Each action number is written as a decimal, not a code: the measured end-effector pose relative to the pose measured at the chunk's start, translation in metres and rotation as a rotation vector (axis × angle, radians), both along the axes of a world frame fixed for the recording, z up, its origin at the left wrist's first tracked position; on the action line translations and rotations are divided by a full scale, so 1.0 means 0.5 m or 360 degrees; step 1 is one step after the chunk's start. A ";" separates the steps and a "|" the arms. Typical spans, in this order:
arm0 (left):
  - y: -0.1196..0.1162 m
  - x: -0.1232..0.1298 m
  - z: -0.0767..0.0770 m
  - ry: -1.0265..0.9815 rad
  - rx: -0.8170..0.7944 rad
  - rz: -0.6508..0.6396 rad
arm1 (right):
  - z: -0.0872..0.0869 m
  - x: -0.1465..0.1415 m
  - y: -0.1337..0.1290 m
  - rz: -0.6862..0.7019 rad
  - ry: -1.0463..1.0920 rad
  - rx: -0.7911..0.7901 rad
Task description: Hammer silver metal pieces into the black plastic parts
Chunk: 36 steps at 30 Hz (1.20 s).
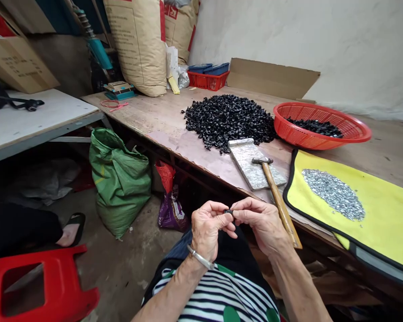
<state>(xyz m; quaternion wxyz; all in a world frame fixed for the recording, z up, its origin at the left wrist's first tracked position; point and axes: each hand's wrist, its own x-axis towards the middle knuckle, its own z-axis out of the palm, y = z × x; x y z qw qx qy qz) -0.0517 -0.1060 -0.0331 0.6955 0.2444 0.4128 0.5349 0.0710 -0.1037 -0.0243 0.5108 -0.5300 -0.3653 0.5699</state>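
Between the fingertips of both hands, over my lap, is a small black plastic part (pixel 229 212). My left hand (pixel 208 226) pinches it from the left, a bracelet round the wrist. From the other side my right hand (pixel 260 219) pinches it with thumb and forefinger; fingers cover most of it. Just beyond my hands, a hammer (pixel 278 197) lies with its head on a worn metal plate (pixel 251 163), its wooden handle reaching past the table edge. A large heap of black parts (pixel 230 118) sits behind the plate. Small silvery metal pieces (pixel 334 194) are piled on a yellow cloth (pixel 386 214).
A red basket (pixel 322 127) with black parts stands on the table (pixel 168 120) at right. Big paper sacks (pixel 137 44) and a red crate (pixel 208 80) are at the back. A green sack (pixel 119 183), a purple bag (pixel 171 205) and a red stool (pixel 58 281) occupy the floor. Someone's foot (pixel 70 232) shows at left.
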 end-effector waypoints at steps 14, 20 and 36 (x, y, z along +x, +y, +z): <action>0.010 -0.011 -0.027 0.0009 0.0022 -0.0162 | -0.007 -0.008 -0.009 0.0024 0.0011 -0.0067; 0.003 -0.009 -0.028 -0.0024 0.0012 -0.0251 | -0.031 -0.018 -0.024 -0.0136 0.0201 -0.0034; -0.003 0.012 -0.031 0.0010 0.0089 -0.0390 | -0.041 -0.033 -0.044 -0.0469 0.0463 0.0011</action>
